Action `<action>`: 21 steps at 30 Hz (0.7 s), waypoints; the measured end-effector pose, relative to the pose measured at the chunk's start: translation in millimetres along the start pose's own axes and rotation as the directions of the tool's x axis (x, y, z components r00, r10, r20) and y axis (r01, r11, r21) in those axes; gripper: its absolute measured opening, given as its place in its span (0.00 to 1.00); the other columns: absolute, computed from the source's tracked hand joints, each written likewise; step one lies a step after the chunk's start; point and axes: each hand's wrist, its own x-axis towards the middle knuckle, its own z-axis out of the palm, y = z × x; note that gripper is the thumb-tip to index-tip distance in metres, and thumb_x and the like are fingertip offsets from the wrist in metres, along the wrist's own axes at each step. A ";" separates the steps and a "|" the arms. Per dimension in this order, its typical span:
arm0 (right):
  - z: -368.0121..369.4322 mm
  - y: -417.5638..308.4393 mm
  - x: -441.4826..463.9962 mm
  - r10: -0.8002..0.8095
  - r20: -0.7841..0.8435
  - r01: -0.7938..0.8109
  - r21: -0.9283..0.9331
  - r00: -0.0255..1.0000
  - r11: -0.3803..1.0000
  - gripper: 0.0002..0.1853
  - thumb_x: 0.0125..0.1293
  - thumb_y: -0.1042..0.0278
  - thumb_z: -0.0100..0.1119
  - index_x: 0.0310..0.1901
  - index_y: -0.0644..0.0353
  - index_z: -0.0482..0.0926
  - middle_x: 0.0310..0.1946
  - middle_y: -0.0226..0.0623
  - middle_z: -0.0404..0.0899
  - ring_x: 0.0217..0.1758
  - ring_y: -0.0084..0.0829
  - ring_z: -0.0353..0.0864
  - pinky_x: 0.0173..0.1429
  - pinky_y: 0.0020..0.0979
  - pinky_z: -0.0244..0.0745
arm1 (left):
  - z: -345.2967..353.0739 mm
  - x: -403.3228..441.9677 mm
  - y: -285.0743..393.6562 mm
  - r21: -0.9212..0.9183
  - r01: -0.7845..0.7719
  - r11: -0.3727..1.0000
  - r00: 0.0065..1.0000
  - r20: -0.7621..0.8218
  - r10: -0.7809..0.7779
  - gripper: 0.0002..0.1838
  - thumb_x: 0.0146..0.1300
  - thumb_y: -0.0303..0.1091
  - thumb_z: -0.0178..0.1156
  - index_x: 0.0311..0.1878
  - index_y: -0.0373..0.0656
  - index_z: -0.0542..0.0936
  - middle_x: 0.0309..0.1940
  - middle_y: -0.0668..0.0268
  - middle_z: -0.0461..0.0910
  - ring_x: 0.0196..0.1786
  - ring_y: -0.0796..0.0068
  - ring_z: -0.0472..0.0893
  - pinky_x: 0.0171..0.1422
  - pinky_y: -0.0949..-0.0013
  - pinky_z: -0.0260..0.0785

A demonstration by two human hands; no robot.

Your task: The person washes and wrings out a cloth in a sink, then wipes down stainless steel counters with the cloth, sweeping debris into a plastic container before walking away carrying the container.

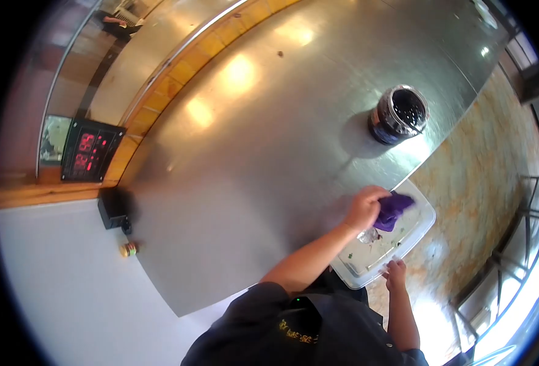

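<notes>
My left hand (365,208) is closed around a bunched purple cloth (393,210) just past the table's edge. The cloth is over a shallow translucent plastic tray (425,227), slightly blurred; I cannot tell if it touches the tray. Small green and dark scraps lie in the tray, along with a crumpled clear piece (369,235) near my left wrist. My right hand (395,274) grips the tray's near rim, its fingers partly hidden. The tray is held at the table's edge, over the floor side.
A wide-mouthed jar (397,114) of dark liquid stands on the steel table (251,183) near its right edge. At the left are a red-digit display (92,151), a black box (112,208) and a small jar (128,249). Metal frames (513,244) line the right.
</notes>
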 end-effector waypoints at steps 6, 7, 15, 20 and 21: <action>-54.6 6.5 37.4 -0.034 -0.098 0.032 -0.027 0.995 0.999 0.15 0.65 0.69 0.51 0.54 0.57 0.72 0.35 0.33 0.71 0.38 0.33 0.79 0.35 0.38 0.83 | -336.0 -23.5 -96.0 -0.195 -0.068 0.978 0.719 -0.689 -0.088 0.21 0.71 0.33 0.45 0.63 0.35 0.73 0.54 0.58 0.76 0.57 0.62 0.75 0.67 0.56 0.67; -55.4 17.6 42.2 -0.025 -0.109 0.024 -0.014 0.994 1.000 0.17 0.65 0.69 0.51 0.56 0.57 0.72 0.35 0.34 0.71 0.38 0.33 0.79 0.35 0.40 0.83 | -398.5 -32.2 -84.3 -0.094 -0.039 0.995 0.612 -0.789 -0.051 0.22 0.71 0.33 0.44 0.65 0.36 0.73 0.57 0.57 0.76 0.59 0.60 0.75 0.68 0.55 0.67; -39.1 -13.8 50.7 0.142 -0.277 -0.125 0.076 0.950 0.989 0.24 0.67 0.68 0.54 0.64 0.56 0.67 0.42 0.39 0.69 0.51 0.43 0.76 0.44 0.49 0.81 | -618.9 75.6 -103.5 0.554 0.821 0.140 0.427 -0.758 0.493 0.33 0.61 0.49 0.61 0.61 0.31 0.75 0.61 0.44 0.75 0.64 0.44 0.73 0.69 0.52 0.64; -29.2 -30.5 53.6 0.145 -0.298 -0.126 0.080 0.944 0.989 0.20 0.71 0.60 0.56 0.60 0.57 0.67 0.42 0.39 0.68 0.52 0.45 0.76 0.44 0.50 0.80 | -543.5 297.4 -93.1 0.839 0.224 0.495 0.792 -0.453 0.409 0.27 0.51 0.32 0.61 0.58 0.40 0.78 0.53 0.52 0.79 0.57 0.50 0.78 0.64 0.56 0.69; -22.8 -41.5 54.8 0.149 -0.305 -0.128 0.089 0.941 0.988 0.19 0.71 0.62 0.56 0.60 0.58 0.67 0.42 0.40 0.68 0.51 0.45 0.76 0.45 0.51 0.80 | -505.9 336.1 -90.6 0.883 0.139 0.449 0.824 -0.354 0.442 0.27 0.50 0.31 0.59 0.58 0.41 0.79 0.53 0.51 0.79 0.56 0.49 0.78 0.64 0.55 0.69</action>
